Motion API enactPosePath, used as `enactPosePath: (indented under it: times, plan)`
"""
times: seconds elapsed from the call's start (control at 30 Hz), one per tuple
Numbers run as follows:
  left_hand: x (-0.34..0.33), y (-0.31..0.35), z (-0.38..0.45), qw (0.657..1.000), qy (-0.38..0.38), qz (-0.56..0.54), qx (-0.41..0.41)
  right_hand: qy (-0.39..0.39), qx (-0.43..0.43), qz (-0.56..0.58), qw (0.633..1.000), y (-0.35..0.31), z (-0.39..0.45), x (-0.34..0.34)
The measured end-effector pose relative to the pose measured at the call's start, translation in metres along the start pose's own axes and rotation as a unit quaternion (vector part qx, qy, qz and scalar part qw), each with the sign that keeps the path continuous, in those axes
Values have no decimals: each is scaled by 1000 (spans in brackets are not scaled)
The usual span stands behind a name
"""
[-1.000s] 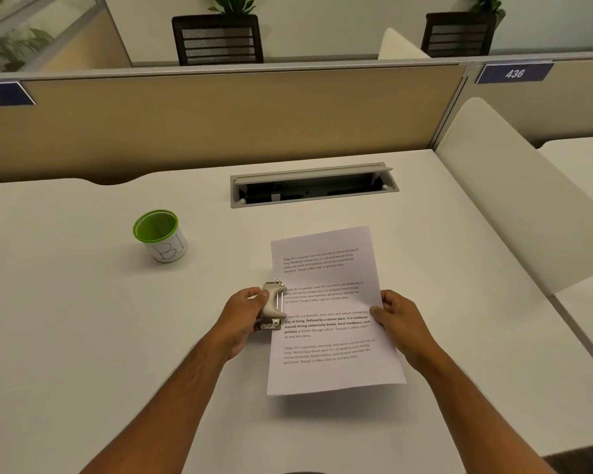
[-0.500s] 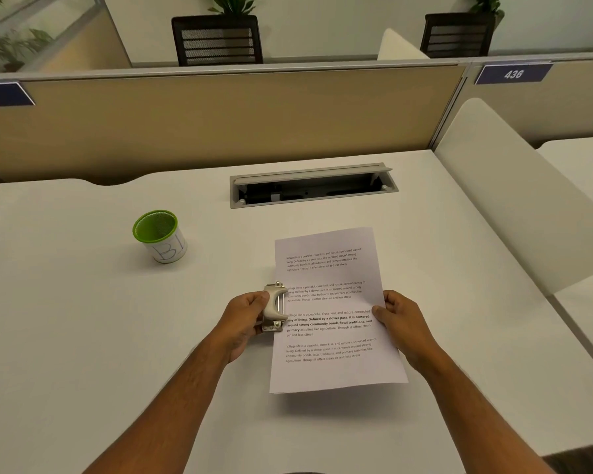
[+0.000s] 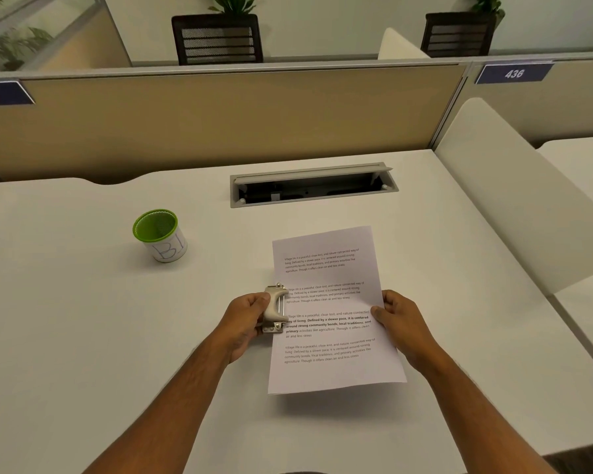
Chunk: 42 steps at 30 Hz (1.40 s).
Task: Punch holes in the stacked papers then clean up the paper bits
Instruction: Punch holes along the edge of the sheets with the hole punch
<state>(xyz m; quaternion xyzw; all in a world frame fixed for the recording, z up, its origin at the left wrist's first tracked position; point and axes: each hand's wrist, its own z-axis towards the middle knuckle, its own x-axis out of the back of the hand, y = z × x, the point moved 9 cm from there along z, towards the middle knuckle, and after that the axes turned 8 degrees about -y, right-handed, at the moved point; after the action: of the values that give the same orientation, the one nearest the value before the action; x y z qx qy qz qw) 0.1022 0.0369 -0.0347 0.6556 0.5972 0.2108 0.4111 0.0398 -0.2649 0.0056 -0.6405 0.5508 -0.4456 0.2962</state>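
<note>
With left hand (image 3: 245, 319) gripping the punch (image 3: 274, 309) and right hand (image 3: 399, 323) pinching the papers (image 3: 332, 302), a loose stack could shift, misaligning holes.

A green-rimmed cup (image 3: 160, 236) marked "BI" stands on the white table (image 3: 83, 319) — an open cable tray (image 3: 312, 186) lies behind, then a tan partition (image 3: 220, 121) and two dark chairs (image 3: 217, 39).
</note>
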Motion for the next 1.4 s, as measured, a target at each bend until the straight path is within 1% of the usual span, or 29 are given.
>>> enactPosePath:
  times: [0.13,0.33,0.4,0.53,0.63,0.7,0.9,1.2,1.4]
  plan:
    - [1,-1,0,1000,11,-5,-5,0,-1,0,1000,0,-1,0]
    - [11,0,1,995,90,26,-21,1,2,4,1000,1,-3,0]
    - [12,1,1,994,100,33,-26,4,3,6,1000,0,-3,0]
    - [11,-1,3,996,91,23,-12,4,1,7,1000,0,-4,3]
    - [7,-5,5,999,51,-9,17,5,0,12,1000,2,-5,3]
    - [3,-5,5,999,36,-9,20,4,-1,7,1000,3,-5,2]
    - [4,-5,5,999,48,-7,16,7,1,18,1000,1,-6,4]
    - [7,5,6,998,63,28,-16,26,-1,34,999,1,-6,7]
    - [6,4,5,998,59,35,-12,34,0,11,999,1,-5,9]
